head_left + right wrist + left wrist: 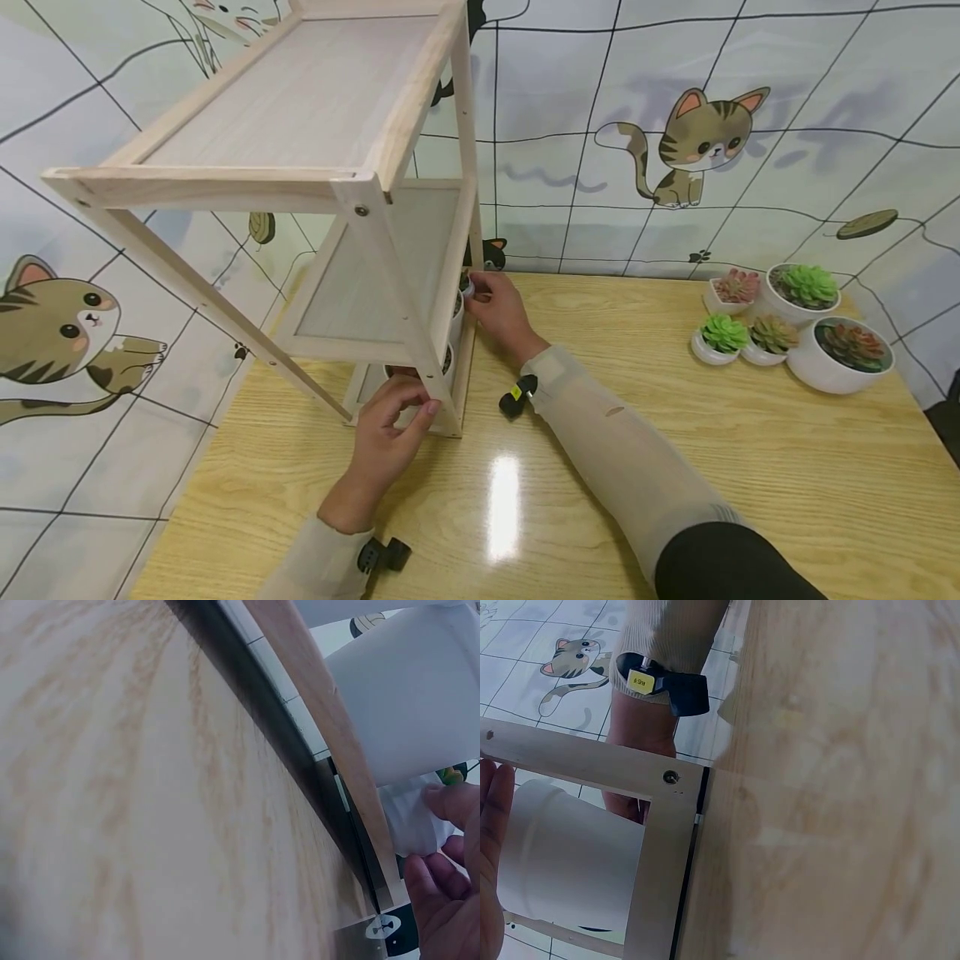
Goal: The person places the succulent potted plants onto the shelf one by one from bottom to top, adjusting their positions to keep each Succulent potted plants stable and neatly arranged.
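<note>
At the back right of a wooden shelf unit's bottom level, my right hand (501,312) pinches a small white succulent pot (412,814) between thumb and fingers. A larger white pot (412,694) stands right beside it. My left hand (388,433) is at the front right post of the shelf unit (393,283), fingers loosely bent. In the left wrist view, its fingers (495,817) lie alongside a white pot (570,859) inside the frame; whether they touch it I cannot tell. The upper levels and posts partly hide the pots in the head view.
On the wooden table (600,467), several potted succulents stand at the right, among them a red-green one in a large white pot (840,367) and a small bright green one (723,333). A cat-patterned backdrop (547,108) rises behind the table.
</note>
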